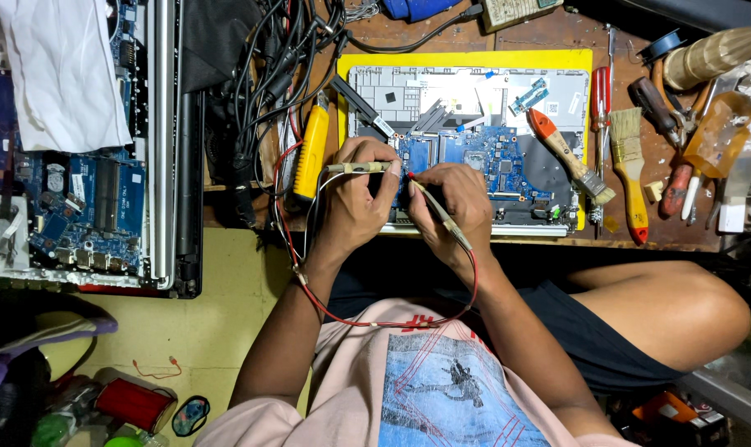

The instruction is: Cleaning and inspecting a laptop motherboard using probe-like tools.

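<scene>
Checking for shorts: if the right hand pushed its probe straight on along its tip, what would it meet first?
Most likely the blue laptop circuit board: the right hand aims its red-wired probe up-left at it, though contact depth is unclear.

The person wore a pale pink T-shirt (367, 389) with short sleeves, so both arms were bare from above the elbow down to the hands. On the front of the shirt there was a large rectangular print (446, 389) in blue and grey tones, crossed by thin red lines, and a small dark figure stood in the middle of it. Above the print, near the collar, were some small red marks. The person also wore dark shorts (590, 343), almost black, which ended above the knee. The left hand (355, 203) and the right hand (454, 207) had no gloves, rings or watch.
</scene>
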